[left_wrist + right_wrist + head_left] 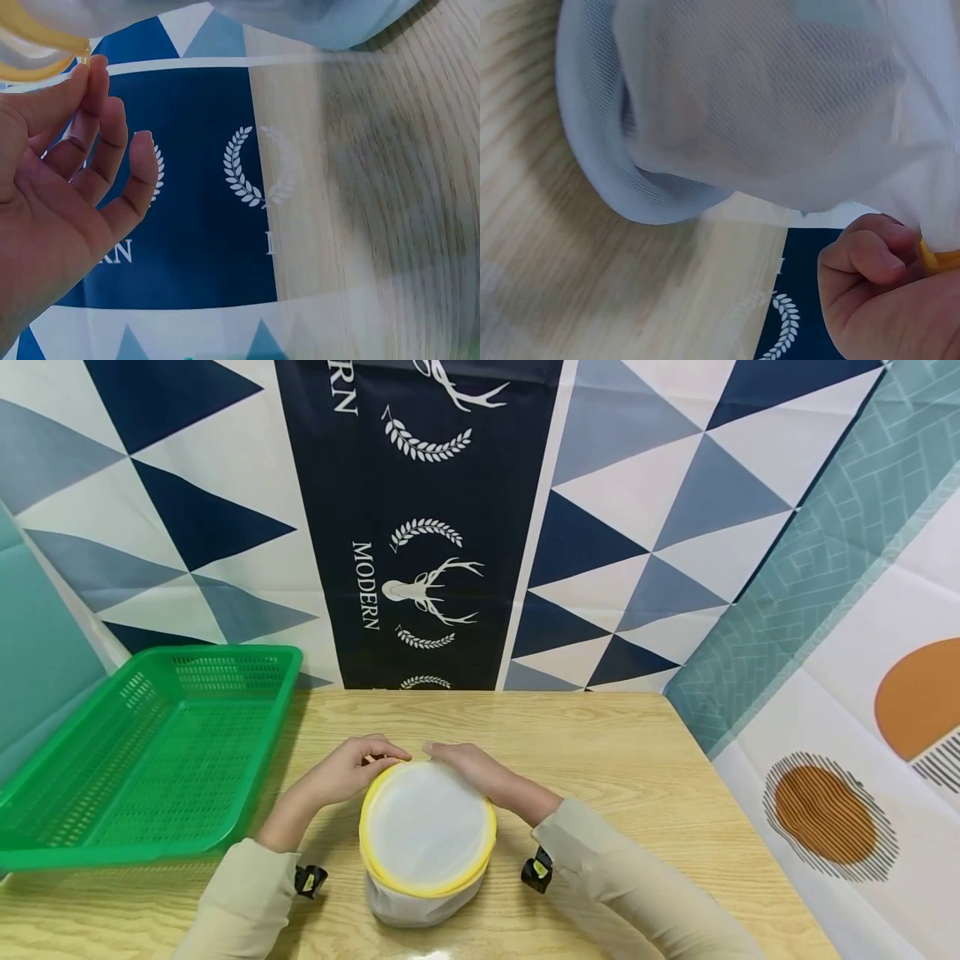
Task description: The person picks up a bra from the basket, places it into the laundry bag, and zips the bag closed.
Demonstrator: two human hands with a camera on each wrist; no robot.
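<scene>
One mesh bag sat at the frame's lower centre; the left hand pinched its yellow rim, the right hand gripped it too.

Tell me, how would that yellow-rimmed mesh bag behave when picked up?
The mesh bag probably flops, as its cloth sags and creases. Its yellow rim likely holds its shape better, given its smooth round outline. The mesh looks sheer, so it may be light for its size.
</scene>
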